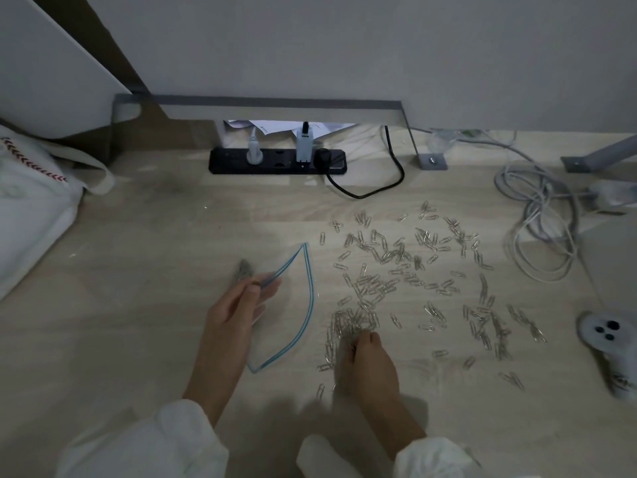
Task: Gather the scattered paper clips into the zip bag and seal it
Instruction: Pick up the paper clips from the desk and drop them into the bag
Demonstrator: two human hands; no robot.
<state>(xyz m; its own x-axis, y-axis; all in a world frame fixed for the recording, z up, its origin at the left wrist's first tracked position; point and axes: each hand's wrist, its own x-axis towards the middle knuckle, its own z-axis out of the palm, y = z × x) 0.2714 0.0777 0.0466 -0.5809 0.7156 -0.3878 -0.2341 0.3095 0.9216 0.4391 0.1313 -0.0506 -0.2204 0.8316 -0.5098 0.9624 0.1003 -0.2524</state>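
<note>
Home floor (138, 236), power strip (277, 161), cables (537, 229)

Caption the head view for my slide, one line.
Left hand pinches the zip bag at its rim, mouth open, while the right hand grips a clump of paper clips beside it.

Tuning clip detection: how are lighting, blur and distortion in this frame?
Head view: dim and grainy, brightest behind the power strip; right hand slightly blurred over the paper clips; left hand sharper, pinching the zip bag, visible mainly by its blue rim; wide-angle bending at the edges.
</note>
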